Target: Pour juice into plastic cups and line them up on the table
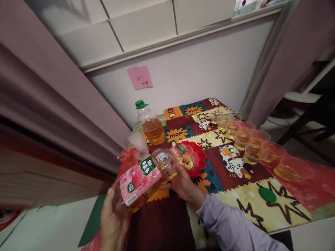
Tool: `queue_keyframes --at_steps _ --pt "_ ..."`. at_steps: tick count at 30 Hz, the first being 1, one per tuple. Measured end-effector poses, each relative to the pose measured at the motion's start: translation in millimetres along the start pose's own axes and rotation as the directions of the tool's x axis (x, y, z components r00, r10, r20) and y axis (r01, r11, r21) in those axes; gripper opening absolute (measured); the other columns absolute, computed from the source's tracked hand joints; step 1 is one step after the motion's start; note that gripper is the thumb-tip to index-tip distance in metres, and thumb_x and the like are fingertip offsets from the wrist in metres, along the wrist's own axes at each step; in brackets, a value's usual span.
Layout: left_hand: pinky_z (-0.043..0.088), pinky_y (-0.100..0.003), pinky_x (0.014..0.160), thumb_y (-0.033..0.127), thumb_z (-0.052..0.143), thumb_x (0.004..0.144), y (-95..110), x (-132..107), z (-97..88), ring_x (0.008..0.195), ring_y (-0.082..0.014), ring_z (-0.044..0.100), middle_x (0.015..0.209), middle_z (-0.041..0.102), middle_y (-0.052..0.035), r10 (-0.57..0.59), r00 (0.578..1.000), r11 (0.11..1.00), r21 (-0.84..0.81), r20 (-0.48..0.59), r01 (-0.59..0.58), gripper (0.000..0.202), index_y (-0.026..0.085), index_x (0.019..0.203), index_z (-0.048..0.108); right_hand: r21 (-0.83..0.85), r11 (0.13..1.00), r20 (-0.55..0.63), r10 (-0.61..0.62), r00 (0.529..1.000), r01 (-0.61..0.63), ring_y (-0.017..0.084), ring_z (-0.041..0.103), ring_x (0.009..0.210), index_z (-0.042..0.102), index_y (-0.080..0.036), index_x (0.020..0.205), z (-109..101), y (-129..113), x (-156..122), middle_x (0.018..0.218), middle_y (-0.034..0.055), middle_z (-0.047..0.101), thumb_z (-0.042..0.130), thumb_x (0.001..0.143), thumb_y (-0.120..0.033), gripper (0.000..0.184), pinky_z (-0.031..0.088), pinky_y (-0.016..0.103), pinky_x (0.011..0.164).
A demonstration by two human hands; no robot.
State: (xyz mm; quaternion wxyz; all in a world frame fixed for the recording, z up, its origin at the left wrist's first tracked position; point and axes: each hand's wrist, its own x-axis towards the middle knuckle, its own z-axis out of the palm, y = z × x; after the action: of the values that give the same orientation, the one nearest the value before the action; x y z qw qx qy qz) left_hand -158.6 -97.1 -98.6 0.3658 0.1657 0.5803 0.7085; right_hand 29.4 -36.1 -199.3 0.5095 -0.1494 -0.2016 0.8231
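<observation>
- Left hand (pixel 113 214) grips the base of a clear, pink-labelled plastic bottle (pixel 140 181); right hand (pixel 184 184) holds it near the neck.
- Bottle tilted; amber liquid inside.
- Red, scalloped plate (pixel 201 163) beyond right hand.
- Clear plastic cups (pixel 252 154), in rows, contain yellowish liquid.
- Round green lid (pixel 267 194) lies on multicoloured patterned mat (pixel 217 176).

The bottle (pixel 148 177) carries a pink label (pixel 141 184) with dark green patches over amber drink (pixel 142 201). The mat (pixel 217 167) mixes maroon, teal, orange and cream blocks (brown starbursts and cartoon animals included). The plate (pixel 201 158) is red, the loose cap (pixel 267 195) green, the sleeve (pixel 227 219) pale lilac.
</observation>
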Motion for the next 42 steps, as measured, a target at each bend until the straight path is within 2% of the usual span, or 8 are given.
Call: queue_keyframes --at_steps 8,16,20,24,28,35,42 --pt "0.07 -0.046 0.103 0.057 0.093 0.08 0.0 -0.6 0.0 0.107 -0.0316 0.084 0.126 0.09 -0.0082 0.003 0.999 1.0 -0.026 0.037 -0.002 0.05 0.024 0.117 0.09 0.006 1.0 0.006 0.007 1.0 -0.007 0.035 0.081 0.127 0.076 -0.036 0.146 -1.1 0.2 0.4 0.145 0.0056 0.086 0.081 0.092 -0.086 0.074 0.075 0.053 0.091" --pt "0.071 -0.045 0.101 0.057 0.095 0.078 -1.8 2.5 -3.7 0.12 -0.0353 0.083 0.125 0.09 -0.0065 0.003 0.999 1.0 -0.019 0.042 -0.002 0.048 0.025 0.114 0.09 0.0 1.0 0.0 0.005 1.0 -0.005 0.035 0.079 0.132 0.078 -0.035 0.144 -4.2 2.8 1.5 0.144 0.006 0.085 0.076 0.097 -0.082 0.066 0.075 0.054 0.092" --pt "0.071 -0.045 0.102 0.058 0.097 0.075 -2.0 2.4 -3.3 0.119 -0.0355 0.083 0.124 0.09 -0.0072 -0.002 1.0 0.999 -0.036 0.031 0.003 0.049 0.024 0.11 0.089 -0.01 1.0 -0.007 0.006 1.0 -0.006 0.036 0.08 0.128 0.078 -0.034 0.142 -4.3 3.2 1.6 0.14 0.0074 0.086 0.078 0.094 -0.085 0.069 0.075 0.055 0.093" --pt "0.071 -0.046 0.103 0.057 0.093 0.08 -2.6 2.5 -4.2 0.118 -0.0346 0.083 0.127 0.09 -0.0071 0.0 1.0 1.0 -0.02 0.024 0.001 0.047 0.025 0.115 0.09 -0.03 1.0 0.009 -0.003 1.0 0.003 0.036 0.078 0.132 0.078 -0.034 0.142 -1.8 1.9 1.1 0.139 0.0075 0.087 0.078 0.093 -0.087 0.072 0.075 0.053 0.093" --pt "0.07 -0.047 0.103 0.056 0.093 0.081 -3.0 2.6 -3.9 0.112 -0.0325 0.083 0.124 0.09 -0.0058 0.005 1.0 1.0 -0.03 0.005 -0.005 0.045 0.024 0.113 0.09 -0.021 1.0 0.01 0.003 1.0 -0.003 0.034 0.081 0.125 0.078 -0.035 0.143 -1.3 1.0 0.9 0.139 0.0063 0.087 0.078 0.094 -0.087 0.071 0.075 0.052 0.09" --pt "0.069 -0.05 0.106 0.058 0.097 0.076 -1.4 0.7 -1.3 0.12 -0.0363 0.082 0.122 0.09 -0.0058 0.001 1.0 1.0 -0.02 0.012 -0.001 0.046 0.025 0.108 0.089 -0.019 1.0 0.013 0.003 1.0 -0.003 0.035 0.081 0.124 0.08 -0.035 0.139 -3.3 1.7 1.0 0.138 0.0066 0.087 0.08 0.091 -0.088 0.071 0.075 0.051 0.089" --pt "0.068 -0.049 0.108 0.056 0.096 0.077 0.4 -1.6 0.2 0.119 -0.0351 0.082 0.122 0.09 -0.0073 -0.001 1.0 0.999 -0.035 -0.002 0.001 0.045 0.023 0.106 0.088 -0.005 1.0 0.003 0.008 1.0 -0.008 0.035 0.081 0.124 0.075 -0.034 0.147 -4.6 2.4 1.7 0.14 0.008 0.086 0.078 0.096 -0.083 0.071 0.075 0.052 0.088"
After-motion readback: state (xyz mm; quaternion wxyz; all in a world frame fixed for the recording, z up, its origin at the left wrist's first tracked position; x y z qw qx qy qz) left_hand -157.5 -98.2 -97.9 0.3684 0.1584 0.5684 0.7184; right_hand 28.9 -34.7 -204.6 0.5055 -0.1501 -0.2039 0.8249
